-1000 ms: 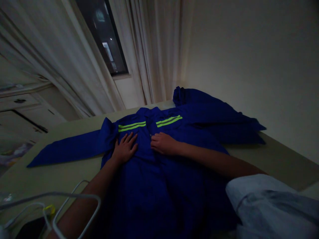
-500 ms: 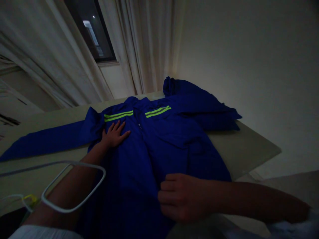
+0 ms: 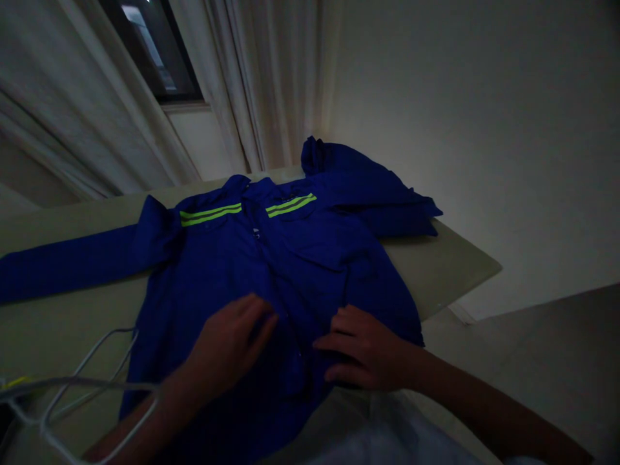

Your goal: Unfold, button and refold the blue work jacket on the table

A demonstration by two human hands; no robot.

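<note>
A blue work jacket (image 3: 217,258) with yellow-green stripes across the chest lies front up, its collar away from me. Its left-side sleeve stretches out flat, and the other sleeve is folded beside the shoulder. Over the lower front, my left hand (image 3: 232,336) has its fingers bent loosely and its thumb apart, holding nothing. Whether it touches the cloth I cannot tell. To the right of the front opening, my right hand (image 3: 361,349) is on or just over the cloth near the hem, fingers apart. The zipper pull (image 3: 256,233) shows below the collar.
The jacket is on a pale table (image 3: 445,265) whose right corner points toward the wall (image 3: 484,129). A white cable (image 3: 87,381) loops at the lower left, crossing in front of my left forearm. Curtains (image 3: 271,84) and a dark window (image 3: 155,51) are behind the table.
My left hand has left the chest of the jacket and come back toward me to the lower front. My right hand has opened from a closed shape and moved slightly away from me.
</note>
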